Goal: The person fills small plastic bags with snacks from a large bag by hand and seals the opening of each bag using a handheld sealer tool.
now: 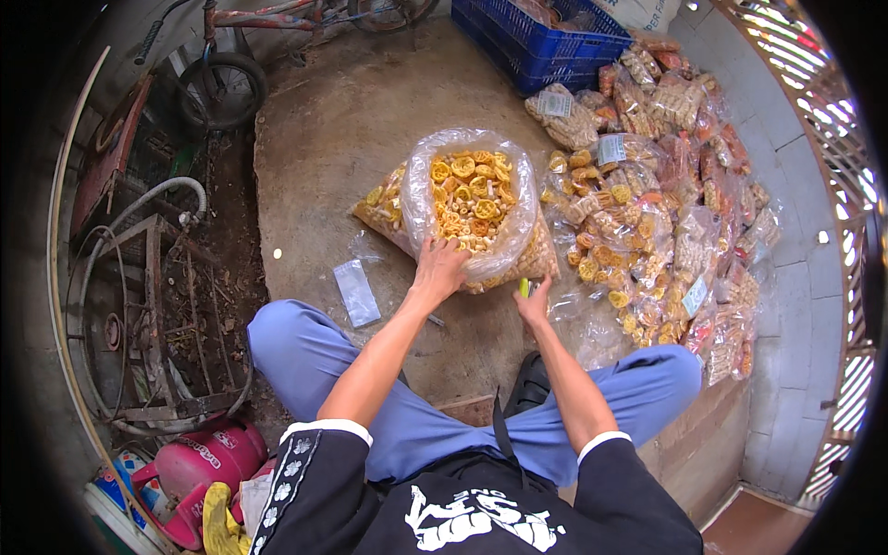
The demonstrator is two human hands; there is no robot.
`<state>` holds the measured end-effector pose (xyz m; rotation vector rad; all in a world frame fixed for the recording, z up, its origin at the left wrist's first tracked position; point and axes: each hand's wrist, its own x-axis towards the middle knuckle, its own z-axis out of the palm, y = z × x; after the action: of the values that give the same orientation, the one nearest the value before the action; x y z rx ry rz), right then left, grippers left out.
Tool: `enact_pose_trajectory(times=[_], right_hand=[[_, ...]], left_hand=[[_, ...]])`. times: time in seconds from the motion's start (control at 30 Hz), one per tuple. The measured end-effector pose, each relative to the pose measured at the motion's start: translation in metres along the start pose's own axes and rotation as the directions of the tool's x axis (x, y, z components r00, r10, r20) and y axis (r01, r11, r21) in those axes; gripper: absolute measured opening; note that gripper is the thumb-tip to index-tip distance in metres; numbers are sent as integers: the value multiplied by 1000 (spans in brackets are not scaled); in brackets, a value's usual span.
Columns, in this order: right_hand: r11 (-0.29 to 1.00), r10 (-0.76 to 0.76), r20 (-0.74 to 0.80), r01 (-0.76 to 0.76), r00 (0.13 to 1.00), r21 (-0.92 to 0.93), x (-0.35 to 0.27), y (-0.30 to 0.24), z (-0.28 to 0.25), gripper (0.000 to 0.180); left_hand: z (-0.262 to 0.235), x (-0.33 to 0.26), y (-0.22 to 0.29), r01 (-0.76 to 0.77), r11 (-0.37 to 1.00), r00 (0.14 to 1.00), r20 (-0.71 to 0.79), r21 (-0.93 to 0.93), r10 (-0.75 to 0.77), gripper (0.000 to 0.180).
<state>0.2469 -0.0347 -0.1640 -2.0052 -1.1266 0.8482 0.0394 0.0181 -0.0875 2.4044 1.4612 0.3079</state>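
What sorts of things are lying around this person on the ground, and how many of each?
Large open bag of yellow ring snacks, gripped by the left hand: 1
Small green object in the right hand: 1
Blue plastic crate: 1
Pink gas cylinder: 1
Heap of small filled snack packets, too many to count: 1
Total: 5

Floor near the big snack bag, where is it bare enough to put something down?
Bare concrete floor lies beyond the big snack bag, toward the bicycle wheel, and left of it around the small flat packet. The right is crowded with small snack packets.
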Motion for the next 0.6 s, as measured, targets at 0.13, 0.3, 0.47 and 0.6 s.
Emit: enact_pose_trajectory(times=[0.13,0.3,0.47,0.6], right_hand=[[968,31,143,6,989,-251,-13,11,-15,83],[930,-47,49,62,998,-361,-10,0,-18,76],[896,-316,-37,285,948,-341,5,-51,-12,65],[698,-602,175,620,779,-359,1,-107,-17,58]], left_hand=[[-3,0,-2,-38,999,998,50,29,36,50],[-3,1,-3,-26,1000,998,64,17,25,48],[2,2,-6,-4,999,999,53,53,1,44],[-5,6,-7,35,999,999,22,28,-35,42]])
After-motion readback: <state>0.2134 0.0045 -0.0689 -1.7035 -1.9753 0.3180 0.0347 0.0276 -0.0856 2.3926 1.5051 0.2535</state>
